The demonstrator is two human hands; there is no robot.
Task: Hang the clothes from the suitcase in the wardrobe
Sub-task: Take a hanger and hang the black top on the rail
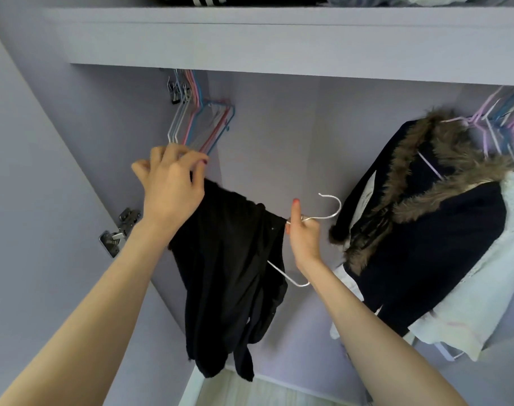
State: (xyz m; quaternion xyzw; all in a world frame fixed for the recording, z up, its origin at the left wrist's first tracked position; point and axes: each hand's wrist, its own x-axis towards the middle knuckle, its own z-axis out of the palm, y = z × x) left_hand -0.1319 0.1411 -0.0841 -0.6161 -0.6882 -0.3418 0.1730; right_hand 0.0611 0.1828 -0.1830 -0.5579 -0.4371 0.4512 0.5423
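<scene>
The pale lilac wardrobe (267,118) fills the frame, its shelf crossing the top and its rail hidden behind that shelf edge. At right of frame hangs a dark navy coat with a brown fur-trimmed hood (425,230), a white garment (484,288) beside it. At centre a black, limp fabric garment (229,273) drapes over a thin white wire hanger (314,218). The hanger lies tilted, its long axis running from the middle left of the frame down toward the lower centre, and its hook curls up and to the right, well below the shelf. A bunch of empty pastel wire hangers (197,124) hangs at upper left. The left hand (170,186), fingers curled, grips the garment's upper end near those empty hangers. The right hand (304,232) pinches the hanger's neck just below the hook, thumb raised. To do this step well, I judge the cloth should be evened out across the hanger first, then the hanger levelled and its hook lifted up onto the rail in the gap between the empty hangers and the coat.
</scene>
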